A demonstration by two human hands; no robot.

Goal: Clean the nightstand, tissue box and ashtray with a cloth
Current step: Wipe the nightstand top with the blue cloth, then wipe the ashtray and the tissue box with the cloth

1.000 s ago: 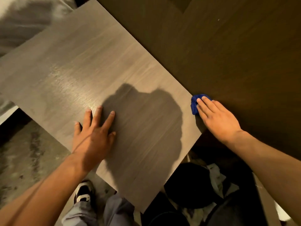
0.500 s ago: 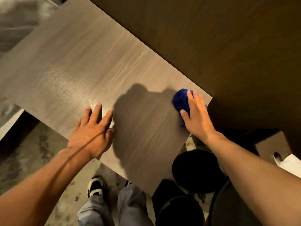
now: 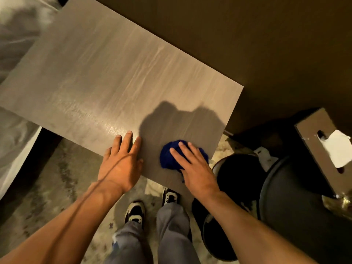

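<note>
The grey wood-grain nightstand top [image 3: 114, 73] fills the upper left of the head view. A bunched blue cloth [image 3: 168, 155] lies near its front right corner. My right hand [image 3: 192, 166] presses flat on the cloth with straight fingers. My left hand [image 3: 121, 162] rests flat on the nightstand's front edge, just left of the cloth, fingers spread. A brown tissue box [image 3: 314, 138] with a white tissue sticking out sits at the right, off the nightstand. No ashtray is visible.
A dark wooden wall panel [image 3: 247, 35] runs behind the nightstand. A black round bin [image 3: 238, 168] stands on the floor to its right, next to a dark round seat [image 3: 295, 206]. White bedding [image 3: 15, 35] lies at the left. My shoes stand on patterned carpet below.
My right hand has slid the blue cloth from the nightstand's right edge toward the front, closer to my left hand. The left hand has stayed on the front edge.
</note>
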